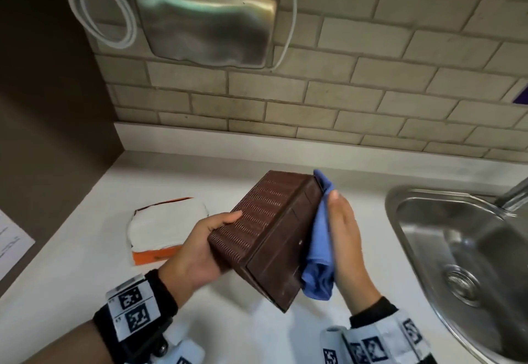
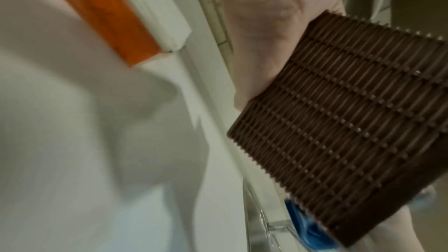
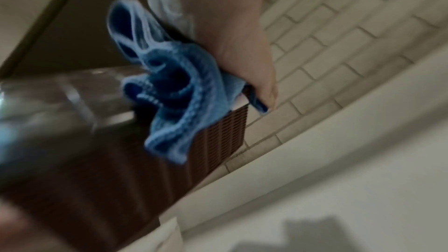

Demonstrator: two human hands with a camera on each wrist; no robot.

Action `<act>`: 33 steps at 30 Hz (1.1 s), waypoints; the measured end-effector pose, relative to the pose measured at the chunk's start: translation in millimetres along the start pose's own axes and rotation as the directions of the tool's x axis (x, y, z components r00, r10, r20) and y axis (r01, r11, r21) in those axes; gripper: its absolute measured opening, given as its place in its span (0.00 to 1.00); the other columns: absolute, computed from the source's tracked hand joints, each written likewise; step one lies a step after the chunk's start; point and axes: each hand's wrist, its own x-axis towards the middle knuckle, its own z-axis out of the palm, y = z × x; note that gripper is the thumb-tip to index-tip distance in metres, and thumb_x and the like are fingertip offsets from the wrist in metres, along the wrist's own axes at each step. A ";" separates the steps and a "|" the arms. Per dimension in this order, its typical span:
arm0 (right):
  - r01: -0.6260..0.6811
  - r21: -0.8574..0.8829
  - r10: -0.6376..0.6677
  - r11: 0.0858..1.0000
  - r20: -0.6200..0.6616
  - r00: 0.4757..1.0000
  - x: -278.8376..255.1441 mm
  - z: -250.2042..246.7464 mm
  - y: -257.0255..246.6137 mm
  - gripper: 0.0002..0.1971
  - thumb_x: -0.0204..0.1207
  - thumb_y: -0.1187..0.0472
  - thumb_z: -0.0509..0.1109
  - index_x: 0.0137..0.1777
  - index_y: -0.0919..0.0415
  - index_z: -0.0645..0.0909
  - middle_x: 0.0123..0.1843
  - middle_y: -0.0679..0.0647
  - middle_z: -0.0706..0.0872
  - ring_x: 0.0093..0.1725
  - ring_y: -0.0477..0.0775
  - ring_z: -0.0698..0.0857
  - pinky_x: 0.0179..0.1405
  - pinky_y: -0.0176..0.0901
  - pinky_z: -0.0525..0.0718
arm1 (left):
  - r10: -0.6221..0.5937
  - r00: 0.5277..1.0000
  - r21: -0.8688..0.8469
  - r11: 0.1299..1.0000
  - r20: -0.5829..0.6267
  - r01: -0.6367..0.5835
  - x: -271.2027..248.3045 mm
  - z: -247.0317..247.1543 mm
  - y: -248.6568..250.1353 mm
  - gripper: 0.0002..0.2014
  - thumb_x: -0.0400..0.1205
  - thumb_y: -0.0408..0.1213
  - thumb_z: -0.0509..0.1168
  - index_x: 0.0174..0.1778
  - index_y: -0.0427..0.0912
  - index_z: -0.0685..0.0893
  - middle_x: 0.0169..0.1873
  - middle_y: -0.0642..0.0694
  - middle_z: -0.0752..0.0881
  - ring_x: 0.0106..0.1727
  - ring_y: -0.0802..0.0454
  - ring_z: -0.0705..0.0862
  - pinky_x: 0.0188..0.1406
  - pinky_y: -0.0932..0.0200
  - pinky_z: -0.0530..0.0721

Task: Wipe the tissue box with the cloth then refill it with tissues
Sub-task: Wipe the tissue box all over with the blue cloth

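A brown woven tissue box (image 1: 257, 220) is lifted off the white counter and tilted, its smooth underside facing me. My left hand (image 1: 200, 246) grips its near left end, thumb across the woven side (image 2: 351, 122). My right hand (image 1: 345, 235) lies flat along the box's right side, thumb straight, pressing a blue cloth (image 1: 321, 235) against it. In the right wrist view the cloth (image 3: 181, 93) bunches between my right hand (image 3: 237, 35) and the box (image 3: 218, 137). A stack of white tissues in an opened orange wrapper (image 1: 165, 226) lies on the counter to the left.
A steel sink (image 1: 394, 206) with its faucet (image 1: 514, 195) sits at the right. A metal hand dryer (image 1: 208, 20) and a looped white cable (image 1: 100, 6) hang on the tiled wall. A dark wall closes the left side, with a paper sheet (image 1: 11, 238) at its foot.
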 end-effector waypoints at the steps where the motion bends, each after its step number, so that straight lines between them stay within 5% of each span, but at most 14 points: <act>1: 0.065 -0.098 -0.067 0.993 -0.024 0.997 -2.7 3.0 5.0 0.21 0.84 0.41 0.52 0.75 0.40 0.71 0.73 0.38 0.75 0.74 0.37 0.70 0.74 0.36 0.68 | -0.013 1.000 -0.033 0.999 -0.010 0.013 1.8 -0.4 -4.3 0.15 0.70 0.39 0.65 0.48 0.38 0.91 0.42 0.41 0.93 0.40 0.46 0.92 0.43 0.57 0.89; 5: 0.163 -0.430 -0.147 0.888 0.069 0.987 -24.0 19.9 18.2 0.31 0.78 0.35 0.47 0.82 0.36 0.49 0.83 0.29 0.51 0.80 0.27 0.46 0.77 0.34 0.53 | -0.053 0.999 -0.142 0.989 -0.002 0.052 5.3 -6.0 -11.0 0.18 0.78 0.43 0.60 0.56 0.38 0.89 0.51 0.40 0.91 0.51 0.43 0.90 0.58 0.51 0.85; 8: 0.331 -0.510 -0.231 0.794 0.251 0.940 -49.3 40.6 17.3 0.27 0.83 0.44 0.45 0.83 0.40 0.48 0.84 0.32 0.48 0.83 0.37 0.46 0.83 0.49 0.53 | -0.055 0.998 -0.212 0.975 0.040 0.062 7.7 -9.1 -14.7 0.21 0.82 0.45 0.54 0.56 0.36 0.89 0.52 0.38 0.91 0.51 0.43 0.90 0.52 0.51 0.89; 12: 0.500 -0.477 -0.299 0.723 0.435 0.849 -62.0 48.6 10.1 0.24 0.87 0.51 0.46 0.83 0.44 0.51 0.85 0.37 0.51 0.84 0.42 0.50 0.83 0.50 0.48 | -0.067 0.995 -0.221 0.972 0.067 0.081 5.2 -13.4 -17.1 0.22 0.80 0.46 0.56 0.58 0.37 0.88 0.53 0.38 0.91 0.53 0.44 0.90 0.52 0.51 0.88; 16: 0.286 -0.330 -0.157 0.900 0.368 0.917 -29.1 29.8 22.5 0.23 0.88 0.54 0.50 0.82 0.43 0.55 0.83 0.34 0.55 0.82 0.34 0.50 0.84 0.54 0.51 | -0.052 0.995 -0.237 0.969 0.086 0.071 8.2 -22.4 -18.7 0.25 0.81 0.46 0.58 0.73 0.38 0.77 0.70 0.38 0.81 0.70 0.42 0.80 0.73 0.47 0.74; 21: 0.009 -0.265 0.039 0.964 0.177 0.983 -6.4 24.5 28.5 0.22 0.86 0.48 0.50 0.78 0.34 0.53 0.83 0.34 0.56 0.81 0.33 0.52 0.83 0.43 0.53 | -0.026 0.998 -0.235 0.971 0.049 0.037 13.1 -20.2 -18.4 0.19 0.79 0.42 0.62 0.62 0.39 0.86 0.58 0.39 0.89 0.58 0.42 0.88 0.63 0.47 0.84; 24: 0.129 -0.378 -0.055 0.917 0.201 0.978 -27.3 33.1 21.4 0.23 0.86 0.44 0.48 0.79 0.31 0.50 0.83 0.30 0.51 0.83 0.40 0.49 0.79 0.36 0.53 | -0.024 0.997 -0.244 0.969 0.077 0.043 14.1 -18.0 -17.1 0.21 0.82 0.44 0.57 0.64 0.35 0.85 0.62 0.37 0.87 0.62 0.42 0.86 0.65 0.46 0.83; 27: 0.347 -0.390 -0.205 0.853 0.362 0.909 -46.2 38.6 20.2 0.24 0.86 0.47 0.48 0.81 0.38 0.53 0.83 0.31 0.52 0.84 0.43 0.48 0.82 0.38 0.50 | 0.006 0.995 -0.261 0.965 0.096 0.019 15.3 -20.1 -14.1 0.21 0.81 0.45 0.56 0.58 0.37 0.88 0.56 0.38 0.90 0.54 0.42 0.90 0.53 0.48 0.88; 31: 0.319 -0.389 -0.167 0.864 0.375 0.912 -25.8 22.6 34.1 0.23 0.87 0.55 0.52 0.81 0.41 0.59 0.83 0.37 0.58 0.81 0.35 0.55 0.75 0.21 0.52 | 0.017 0.997 -0.286 0.958 0.072 0.004 17.9 -28.0 -19.2 0.22 0.84 0.46 0.54 0.65 0.37 0.84 0.64 0.37 0.86 0.63 0.41 0.85 0.66 0.46 0.82; 33: 0.261 -0.495 -0.111 0.829 0.311 0.944 -9.4 10.7 48.7 0.22 0.87 0.57 0.54 0.80 0.44 0.63 0.82 0.43 0.63 0.79 0.37 0.60 0.70 0.15 0.52 | 0.021 0.999 -0.299 0.954 0.037 -0.009 18.8 -31.0 -20.7 0.20 0.83 0.44 0.55 0.55 0.38 0.90 0.53 0.39 0.91 0.54 0.43 0.90 0.56 0.46 0.87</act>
